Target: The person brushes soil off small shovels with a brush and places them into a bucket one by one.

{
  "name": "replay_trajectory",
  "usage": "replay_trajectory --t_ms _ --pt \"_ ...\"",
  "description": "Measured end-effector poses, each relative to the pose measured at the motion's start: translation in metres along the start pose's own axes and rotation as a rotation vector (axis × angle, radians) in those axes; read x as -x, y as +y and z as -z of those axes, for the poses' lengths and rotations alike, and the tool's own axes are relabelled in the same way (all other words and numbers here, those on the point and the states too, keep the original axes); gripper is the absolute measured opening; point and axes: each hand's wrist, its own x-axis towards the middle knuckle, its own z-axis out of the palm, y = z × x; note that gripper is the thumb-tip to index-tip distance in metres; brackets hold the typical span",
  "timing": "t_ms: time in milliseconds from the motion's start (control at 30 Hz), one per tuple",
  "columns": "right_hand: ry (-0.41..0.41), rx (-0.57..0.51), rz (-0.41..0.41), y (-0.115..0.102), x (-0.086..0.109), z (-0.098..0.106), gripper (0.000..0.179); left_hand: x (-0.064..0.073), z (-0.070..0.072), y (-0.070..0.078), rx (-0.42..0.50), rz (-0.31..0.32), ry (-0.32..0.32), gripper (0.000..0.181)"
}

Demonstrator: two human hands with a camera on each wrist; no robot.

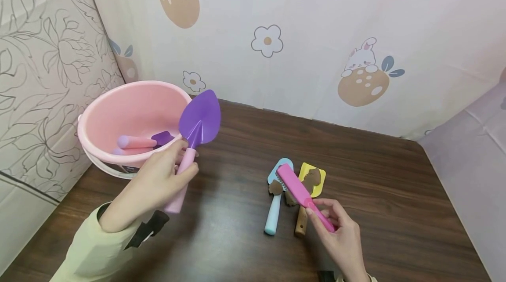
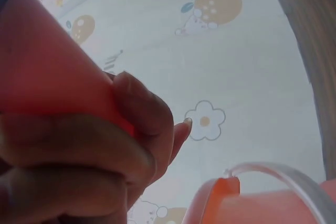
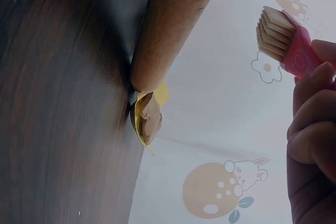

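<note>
My left hand (image 1: 158, 181) grips the pink handle of a toy trowel (image 1: 200, 117), its purple blade pointing up beside the bucket rim. In the left wrist view the fingers wrap round that handle (image 2: 47, 61). My right hand (image 1: 343, 240) holds a bright pink brush (image 1: 294, 185) by its thin handle, over the tools on the table. Pale bristles (image 3: 275, 32) show in the right wrist view. Under the brush lie a light blue rake (image 1: 273, 211) and a yellow shovel (image 1: 322, 181) with a wooden handle. Brown clumps (image 1: 312, 178) sit on both.
A pink bucket (image 1: 130, 91) stands at the left, with several pink-handled tools (image 1: 136, 142) inside, at least one with a purple blade. The dark wooden table (image 1: 375, 172) meets a patterned curtain (image 1: 308, 31) at the back and panels at both sides.
</note>
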Motion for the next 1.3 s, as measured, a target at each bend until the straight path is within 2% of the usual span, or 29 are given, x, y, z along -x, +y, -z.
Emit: replay_trajectory --t_ms 267,467,667,833,1100,1200,1300 --pt "-0.012 0.004 0.003 -0.001 -0.001 0.000 0.030 -0.002 0.007 -0.006 -0.026 0.030 -0.002 0.026" --pt "-0.004 0.005 0.010 -0.001 -0.001 0.000 0.030 -0.004 0.016 -0.015 -0.026 0.054 0.023 0.039" --pt "-0.003 0.006 0.011 -0.001 -0.002 0.000 0.029 -0.004 0.025 -0.022 -0.049 0.076 0.043 0.032" --pt "-0.011 0.024 -0.012 -0.003 -0.003 0.001 0.028 -0.005 0.032 -0.026 -0.064 0.103 0.051 0.036" --pt "-0.018 0.026 -0.023 -0.004 -0.002 0.000 0.028 -0.006 0.045 -0.034 -0.098 0.110 0.073 0.037" --pt "-0.015 0.012 -0.015 -0.003 -0.002 0.001 0.027 -0.007 0.052 -0.037 -0.113 0.113 0.075 0.039" --pt "-0.014 0.005 -0.005 -0.003 -0.001 0.001 0.027 -0.008 0.059 -0.037 -0.122 0.111 0.051 0.038"
